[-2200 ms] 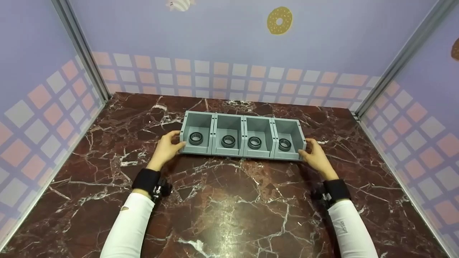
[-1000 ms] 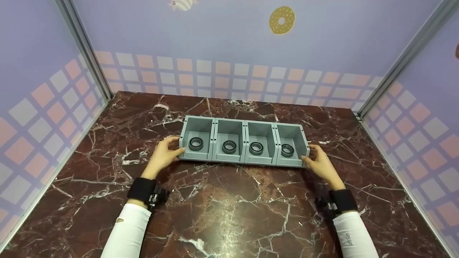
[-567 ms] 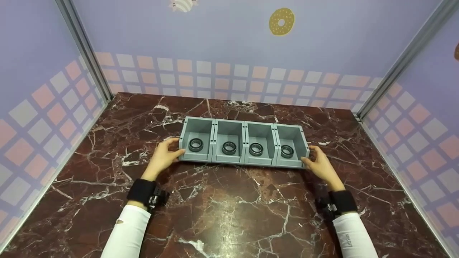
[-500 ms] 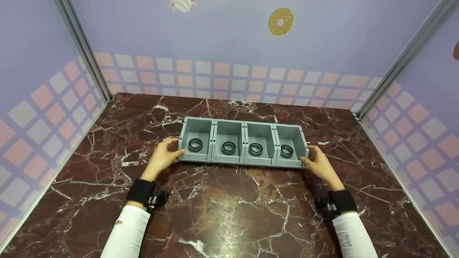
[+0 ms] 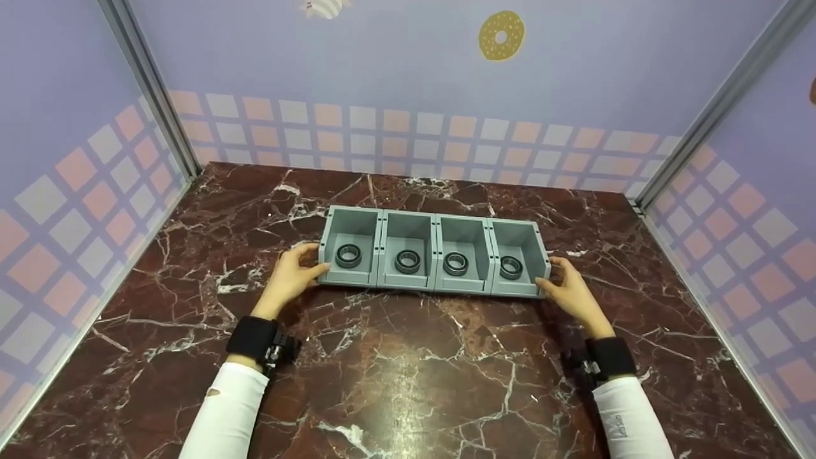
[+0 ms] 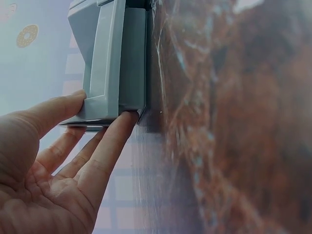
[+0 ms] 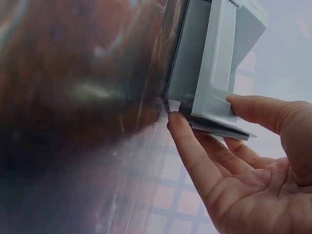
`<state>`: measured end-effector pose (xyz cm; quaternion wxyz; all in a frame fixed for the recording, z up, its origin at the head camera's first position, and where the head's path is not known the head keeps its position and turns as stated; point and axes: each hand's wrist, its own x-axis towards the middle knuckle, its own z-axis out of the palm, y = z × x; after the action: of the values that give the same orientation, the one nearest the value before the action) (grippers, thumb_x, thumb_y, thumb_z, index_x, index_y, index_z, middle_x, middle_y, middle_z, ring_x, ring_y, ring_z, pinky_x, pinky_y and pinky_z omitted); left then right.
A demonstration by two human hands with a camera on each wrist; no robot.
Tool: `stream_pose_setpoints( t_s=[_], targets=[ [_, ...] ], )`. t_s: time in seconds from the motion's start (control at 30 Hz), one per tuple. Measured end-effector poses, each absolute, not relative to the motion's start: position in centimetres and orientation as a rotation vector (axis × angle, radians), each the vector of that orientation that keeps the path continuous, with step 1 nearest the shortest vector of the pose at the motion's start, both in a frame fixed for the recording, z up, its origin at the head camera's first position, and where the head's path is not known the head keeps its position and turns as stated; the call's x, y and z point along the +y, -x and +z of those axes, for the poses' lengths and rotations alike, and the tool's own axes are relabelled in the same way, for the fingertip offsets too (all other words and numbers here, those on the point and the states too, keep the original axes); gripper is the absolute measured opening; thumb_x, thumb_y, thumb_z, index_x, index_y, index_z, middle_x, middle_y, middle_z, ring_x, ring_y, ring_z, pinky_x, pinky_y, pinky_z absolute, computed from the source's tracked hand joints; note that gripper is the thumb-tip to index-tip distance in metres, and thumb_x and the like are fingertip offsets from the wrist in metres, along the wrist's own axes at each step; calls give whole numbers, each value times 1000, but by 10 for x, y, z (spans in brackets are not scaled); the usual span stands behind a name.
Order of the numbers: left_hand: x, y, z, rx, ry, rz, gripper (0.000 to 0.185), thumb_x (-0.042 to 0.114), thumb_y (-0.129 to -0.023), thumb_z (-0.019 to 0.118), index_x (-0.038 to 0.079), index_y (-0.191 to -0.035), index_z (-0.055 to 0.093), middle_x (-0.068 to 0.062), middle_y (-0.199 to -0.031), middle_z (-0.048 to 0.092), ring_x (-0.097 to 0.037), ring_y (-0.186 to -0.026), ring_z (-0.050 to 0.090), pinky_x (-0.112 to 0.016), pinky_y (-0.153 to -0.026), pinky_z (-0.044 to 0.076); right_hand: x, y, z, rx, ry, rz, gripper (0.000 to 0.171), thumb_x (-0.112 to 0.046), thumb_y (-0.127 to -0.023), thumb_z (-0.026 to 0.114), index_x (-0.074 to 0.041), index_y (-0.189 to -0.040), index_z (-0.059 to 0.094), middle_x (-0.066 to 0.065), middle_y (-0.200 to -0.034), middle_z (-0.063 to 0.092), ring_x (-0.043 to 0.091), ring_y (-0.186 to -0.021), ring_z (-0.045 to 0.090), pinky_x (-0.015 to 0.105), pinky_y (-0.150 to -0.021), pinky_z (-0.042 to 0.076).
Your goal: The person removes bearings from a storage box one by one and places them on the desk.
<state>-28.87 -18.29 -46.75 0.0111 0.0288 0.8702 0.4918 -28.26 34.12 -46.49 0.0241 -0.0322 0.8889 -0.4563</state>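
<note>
1. Toward the back of the dark red marbled tabletop: recorded one row of four grey bins, set between both hands and slanted slightly, with right end nearer the person.
2. Noted as pale grey with a faint blue-green cast, uncovered at the top, higher at the rear, lower at the front lip. Marked with small dark dots along the divider tops. Aligned side by side, with narrow seams between neighbours.
3. Counted one dark ring per bin, each lying flat, with a paler inner band and hollow centre. From the left: first ring and second ring near mid-width; third ring and fourth ring close to their left-hand walls.
4. Clamped at the left end by the left hand, with thumb at the front corner and fingers against the outer wall.
5. Clamped likewise at the right end by the right hand.
6. Observed well apart, across the full row: both hands, above black wristbands and white sleeves.
</note>
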Motion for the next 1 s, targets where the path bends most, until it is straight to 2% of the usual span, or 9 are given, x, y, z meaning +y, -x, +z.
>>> stream_pose_setpoints(
  t_s=[0.1,0.23,0.37,0.47,0.57,0.63,0.7,0.87,1.0],
  targets=[
    [-182,290,-467,2717,-98,1533,59,16,-100,67,-4,-151,45,-31,-151,49,-11,-77,68,-25,-70,59,343,282,-465,2742,107,-1427,59,-8,-103,59,13,-149,29,42,-144,48,0,-73,59,16,-66,50],
    [-181,289,-467,2717,-105,1532,59,15,-100,67,-4,-151,45,-32,-151,49,-21,-83,72,-25,-70,60,344,282,-465,2757,106,-1430,58,-7,-102,60,13,-148,31,43,-146,46,2,-82,61,14,-67,51],
    [-181,288,-468,2713,-108,1531,58,15,-101,66,-4,-151,45,-31,-150,51,-36,-101,72,-25,-72,59,342,281,-463,2766,106,-1438,61,-9,-102,62,12,-150,31,41,-148,45,27,-109,66,14,-72,52],
    [-181,288,-468,2711,-109,1533,57,16,-101,65,-3,-151,45,-31,-149,53,-41,-113,68,-24,-73,59,341,281,-460,2783,122,-1432,62,-10,-101,63,11,-151,31,39,-151,44,45,-132,55,26,-90,55],
    [-181,288,-468,2709,-103,1541,57,15,-101,65,-4,-151,45,-30,-149,53,-42,-113,68,-24,-72,59,341,281,-454,2828,138,-1393,63,-11,-101,63,11,-151,32,38,-154,40,48,-145,42,47,-112,48],
    [-181,289,-468,2709,-98,1543,57,15,-101,65,-4,-151,45,-30,-149,53,-42,-114,67,-24,-72,59,342,280,-451,2864,148,-1355,62,-11,-101,63,11,-151,32,38,-154,40,49,-147,38,58,-119,39],
    [-181,289,-468,2708,-95,1547,57,14,-101,66,-4,-150,45,-30,-148,53,-43,-117,66,-23,-71,59,342,279,-447,2893,158,-1329,61,-10,-101,63,11,-150,33,38,-153,41,51,-145,40,62,-118,38],
    [-181,289,-468,2701,-95,1562,57,12,-100,66,-5,-150,45,-31,-148,54,-44,-125,63,-21,-71,59,342,279,-437,2928,186,-1284,59,-10,-102,62,8,-151,34,38,-150,46,55,-135,51,63,-111,46],
    [-181,289,-468,2701,-96,1553,58,13,-100,66,-5,-151,44,-31,-149,52,-44,-125,63,-21,-72,59,341,279,-427,2943,234,-1244,59,-9,-102,61,8,-152,34,38,-150,45,56,-134,51,63,-110,46]
  ],
)
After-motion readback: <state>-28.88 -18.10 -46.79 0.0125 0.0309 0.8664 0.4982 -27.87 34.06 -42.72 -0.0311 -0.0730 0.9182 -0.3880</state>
